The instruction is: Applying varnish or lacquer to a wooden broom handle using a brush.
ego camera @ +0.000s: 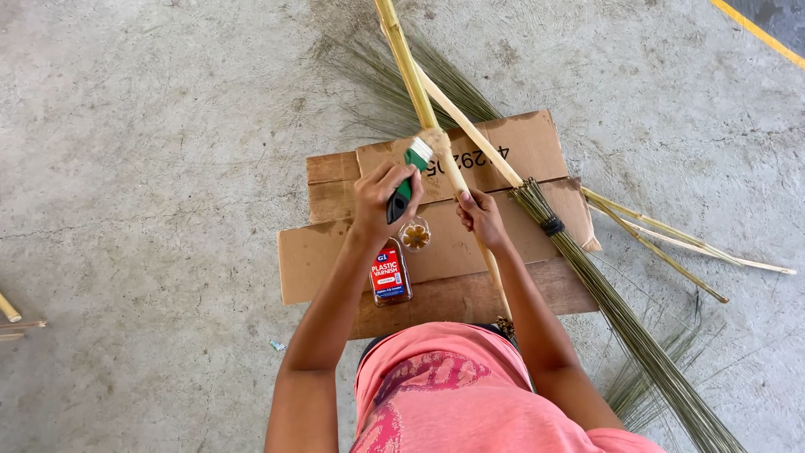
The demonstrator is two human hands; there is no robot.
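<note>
The left hand [387, 195] grips a green-handled paintbrush [413, 168], brushing the long yellow bamboo stick [423, 109]; the right hand [480, 216] pinches it steady. The brush probably needs dipping soon in the small red-labelled bottle [390, 273] nearby.

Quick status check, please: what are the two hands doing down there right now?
Left hand grips green paintbrush, bristles on bamboo stick. Right hand steadies the stick. Open varnish bottle on cardboard. Nothing in the way.
</note>
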